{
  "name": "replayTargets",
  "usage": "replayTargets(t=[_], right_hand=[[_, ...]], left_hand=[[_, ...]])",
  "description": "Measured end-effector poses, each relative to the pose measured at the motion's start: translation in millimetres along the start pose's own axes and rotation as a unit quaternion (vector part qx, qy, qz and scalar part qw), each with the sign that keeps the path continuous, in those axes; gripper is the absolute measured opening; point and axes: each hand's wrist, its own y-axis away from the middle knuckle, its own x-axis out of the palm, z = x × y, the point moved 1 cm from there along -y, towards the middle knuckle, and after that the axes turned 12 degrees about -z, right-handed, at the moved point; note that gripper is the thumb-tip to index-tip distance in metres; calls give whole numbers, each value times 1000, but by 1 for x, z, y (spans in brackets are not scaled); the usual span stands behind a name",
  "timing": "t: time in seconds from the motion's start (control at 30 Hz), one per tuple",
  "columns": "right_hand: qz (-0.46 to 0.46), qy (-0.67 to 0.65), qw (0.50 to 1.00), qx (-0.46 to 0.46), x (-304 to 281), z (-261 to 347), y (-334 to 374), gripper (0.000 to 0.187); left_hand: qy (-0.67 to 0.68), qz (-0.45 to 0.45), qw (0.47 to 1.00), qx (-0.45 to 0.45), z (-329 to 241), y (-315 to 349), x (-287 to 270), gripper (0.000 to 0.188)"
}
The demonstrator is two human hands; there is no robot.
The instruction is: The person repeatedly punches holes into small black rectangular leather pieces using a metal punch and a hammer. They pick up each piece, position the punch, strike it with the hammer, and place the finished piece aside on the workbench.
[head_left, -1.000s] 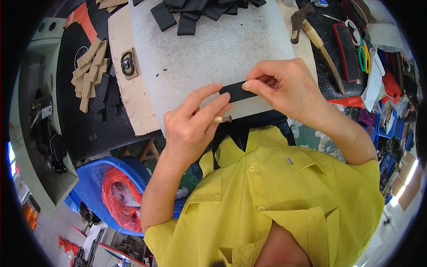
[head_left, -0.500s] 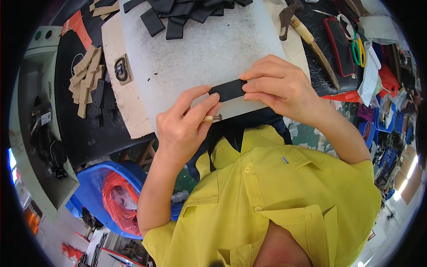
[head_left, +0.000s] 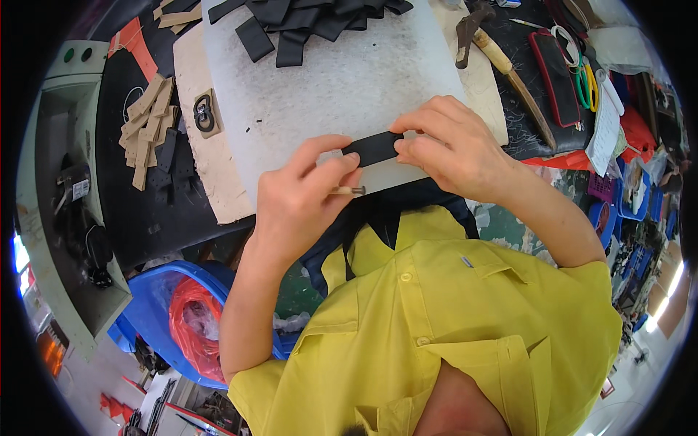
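A short black strip (head_left: 372, 149), flat and smooth like webbing or leather, is stretched between my two hands over the near edge of a whitish board (head_left: 305, 94). My left hand (head_left: 302, 185) pinches its left end between thumb and fingers. Tucked in the same hand's lower fingers is a thin tan rod with a dark metal tip (head_left: 355, 190); its rear part is hidden. With thumb and fingertips my right hand (head_left: 454, 149) grips the strip's right end. A pile of similar black strips (head_left: 294, 25) lies at the board's far side.
Left of the board are tan strips (head_left: 149, 131), dark perforated pieces (head_left: 166, 163) and a black metal fitting (head_left: 204, 112). A hammer (head_left: 509, 69), a red-cased phone (head_left: 555, 76) and scissors (head_left: 587, 87) lie right. A blue bin (head_left: 153, 320) stands below the table's left side.
My right fingers have shifted and closed in more tightly at the strip's right end. The strip stays almost in place, and my left hand keeps its hold.
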Motion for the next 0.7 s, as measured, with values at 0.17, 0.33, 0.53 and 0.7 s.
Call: replayTargets(t=[0.17,0.33,0.53,0.7], right_hand=[[-4,9,1000,0,0,1,1,16],[-5,11,1000,4,0,0,3,16],[-8,19,1000,7,-3,3,1,16],[-35,7,999,2,1,-2,5,15]], left_hand=[[414,-197,800,-387,20,-5,-38,12],[502,-269,676,-467,-19,-38,-25,28],[386,-122,843,-354,-34,-38,17,19],[341,-97,871,-340,-27,-27,36,14]])
